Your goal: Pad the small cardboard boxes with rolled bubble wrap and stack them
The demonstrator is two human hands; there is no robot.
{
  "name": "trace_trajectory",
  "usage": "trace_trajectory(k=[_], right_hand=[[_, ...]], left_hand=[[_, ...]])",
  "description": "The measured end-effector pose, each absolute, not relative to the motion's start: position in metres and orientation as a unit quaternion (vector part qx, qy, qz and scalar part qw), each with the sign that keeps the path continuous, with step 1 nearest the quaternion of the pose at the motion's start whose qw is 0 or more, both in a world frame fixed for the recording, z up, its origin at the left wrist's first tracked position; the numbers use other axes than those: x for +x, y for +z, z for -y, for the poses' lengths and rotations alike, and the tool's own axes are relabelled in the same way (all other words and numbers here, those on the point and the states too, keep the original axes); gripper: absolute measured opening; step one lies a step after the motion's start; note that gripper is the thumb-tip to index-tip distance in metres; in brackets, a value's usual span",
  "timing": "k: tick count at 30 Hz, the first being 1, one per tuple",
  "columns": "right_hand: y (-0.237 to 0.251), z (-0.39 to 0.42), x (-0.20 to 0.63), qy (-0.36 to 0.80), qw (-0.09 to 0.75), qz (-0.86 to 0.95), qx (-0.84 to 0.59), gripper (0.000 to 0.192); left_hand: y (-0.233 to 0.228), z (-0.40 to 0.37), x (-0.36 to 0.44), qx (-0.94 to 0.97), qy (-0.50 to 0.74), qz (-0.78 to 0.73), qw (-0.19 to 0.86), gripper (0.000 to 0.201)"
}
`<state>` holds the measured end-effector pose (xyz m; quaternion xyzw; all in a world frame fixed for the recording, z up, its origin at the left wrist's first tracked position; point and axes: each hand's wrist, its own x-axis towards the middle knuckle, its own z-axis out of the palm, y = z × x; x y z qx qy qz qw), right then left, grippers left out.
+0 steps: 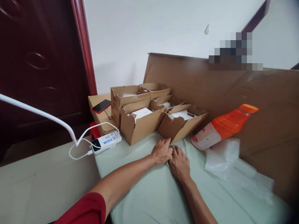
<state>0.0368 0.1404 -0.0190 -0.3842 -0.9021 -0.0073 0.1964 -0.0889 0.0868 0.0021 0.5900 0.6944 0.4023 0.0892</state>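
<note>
My left hand (161, 151) and right hand (179, 163) lie flat, fingertips together, gripping nothing, on the pale green cloth (149, 193) just before the nearest open carton (179, 124).

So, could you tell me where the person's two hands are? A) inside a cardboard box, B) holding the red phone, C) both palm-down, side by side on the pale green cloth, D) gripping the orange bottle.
C: the left hand and right hand lie flat together on the pale green cloth, just before the cardboard boxes.
</note>
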Motion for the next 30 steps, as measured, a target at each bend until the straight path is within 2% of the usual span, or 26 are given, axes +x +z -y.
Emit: trace_trajectory(k=[7, 20, 26, 30], right_hand=[[-0.034, -0.059, 0.111, -0.091, 0.163, 0.923, -0.336, 0.046], [-0.046, 0.091, 0.228, -0.111, 0.174, 0.935, -0.288, 0.049], [-0.015, 0.148, 0.244, 0.018, 0.083, 0.928, -0.364, 0.055], [0.002, 0.171, 0.254, 0.113, 0.074, 0.899, -0.417, 0.059]], left_hand=[[0.006, -0.023, -0.051, 0.688, 0.294, -0.661, 0.051, 0.032], [-0.005, 0.126, 0.031, 0.765, 0.221, -0.603, 0.054, 0.049], [-0.015, 0.148, 0.045, 0.780, 0.224, -0.579, 0.081, 0.051], [-0.019, 0.148, 0.042, 0.788, 0.218, -0.570, 0.079, 0.049]])
